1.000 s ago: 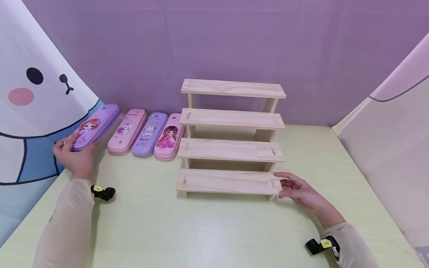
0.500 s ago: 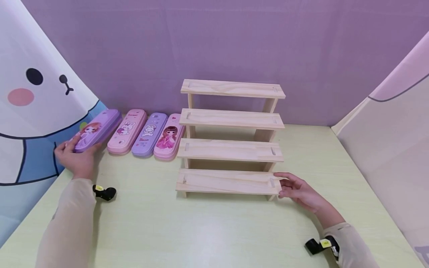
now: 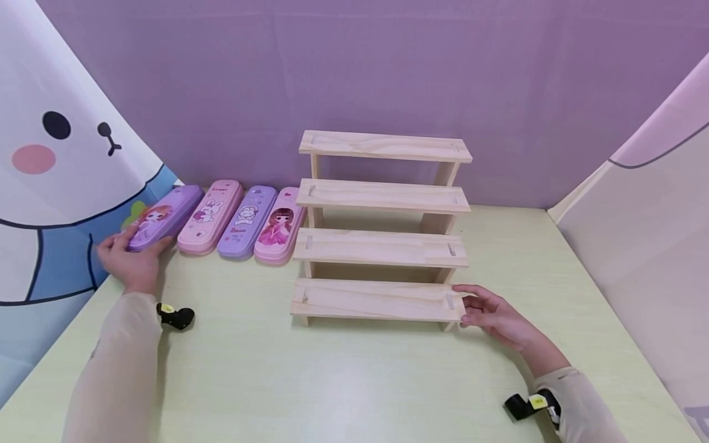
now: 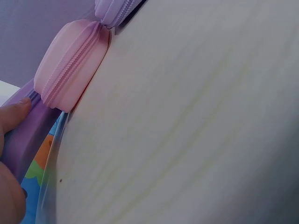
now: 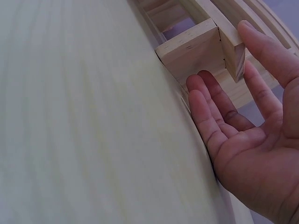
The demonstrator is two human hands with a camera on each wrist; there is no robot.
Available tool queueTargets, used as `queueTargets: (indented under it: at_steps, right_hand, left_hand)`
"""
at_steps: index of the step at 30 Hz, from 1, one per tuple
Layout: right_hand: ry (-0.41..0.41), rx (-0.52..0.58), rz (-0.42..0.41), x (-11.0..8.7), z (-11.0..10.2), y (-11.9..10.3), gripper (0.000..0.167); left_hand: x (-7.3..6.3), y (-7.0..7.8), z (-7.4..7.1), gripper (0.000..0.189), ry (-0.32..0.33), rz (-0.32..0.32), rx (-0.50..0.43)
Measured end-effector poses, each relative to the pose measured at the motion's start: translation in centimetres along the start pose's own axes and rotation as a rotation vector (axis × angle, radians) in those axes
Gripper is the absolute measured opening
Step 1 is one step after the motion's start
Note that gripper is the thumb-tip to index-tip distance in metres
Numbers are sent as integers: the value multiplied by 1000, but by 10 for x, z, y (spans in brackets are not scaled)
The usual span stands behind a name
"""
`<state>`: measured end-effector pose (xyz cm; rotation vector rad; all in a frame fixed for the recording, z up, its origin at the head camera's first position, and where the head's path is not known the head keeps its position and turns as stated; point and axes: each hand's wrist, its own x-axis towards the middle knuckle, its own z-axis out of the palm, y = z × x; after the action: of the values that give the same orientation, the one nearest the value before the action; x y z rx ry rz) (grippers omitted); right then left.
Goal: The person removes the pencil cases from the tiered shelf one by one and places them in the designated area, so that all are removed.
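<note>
At the far left my left hand (image 3: pixel 133 261) grips the near end of a purple pencil case (image 3: pixel 172 209) with a red-haired doll on its lid. Thumb and fingers are on opposite sides of it, and the case is tilted beside a pink rabbit pencil case (image 3: pixel 210 216). In the left wrist view the purple case (image 4: pixel 32 128) touches or nearly touches the pink one (image 4: pixel 70 63). My right hand (image 3: pixel 501 320) holds the right end of the lowest board of a stepped wooden shelf (image 3: pixel 376 301). The right wrist view has its fingers around the board end (image 5: pixel 232 49), other fingertips below.
Right of the rabbit case lie a purple pencil case (image 3: pixel 247 221) and a pink one with a doll (image 3: pixel 280 226), the latter close against the shelf. A purple cloth (image 3: pixel 365 67) hangs behind the pale table (image 3: pixel 332 381). Printed cloths flank both sides.
My left hand has lowered the purple pencil case and shifted it slightly right, towards the pink rabbit case. The right hand and shelf stay in place.
</note>
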<state>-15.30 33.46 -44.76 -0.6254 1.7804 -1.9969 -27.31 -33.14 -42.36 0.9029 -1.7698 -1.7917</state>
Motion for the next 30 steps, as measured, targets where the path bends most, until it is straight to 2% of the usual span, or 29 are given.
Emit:
queueTargets:
  at_steps: [9, 19, 21, 26, 30]
  right_hand:
    - [1, 5, 0, 0, 1, -1, 56]
    - [-1, 3, -2, 1, 1, -1, 56]
    - [-2, 3, -4, 1, 1, -1, 56]
    - [1, 1, -5, 1, 1, -1, 56]
    - [3, 0, 1, 0, 1, -1, 56]
  left_hand:
    - [-1, 0, 2, 76, -32, -13, 54]
    - [1, -1, 7, 70, -62, 42, 149]
    - [1, -1, 7, 71, -69, 29, 152]
    - [2, 2, 6, 83, -96, -54, 24]
    - [2, 2, 6, 80, -99, -63, 67]
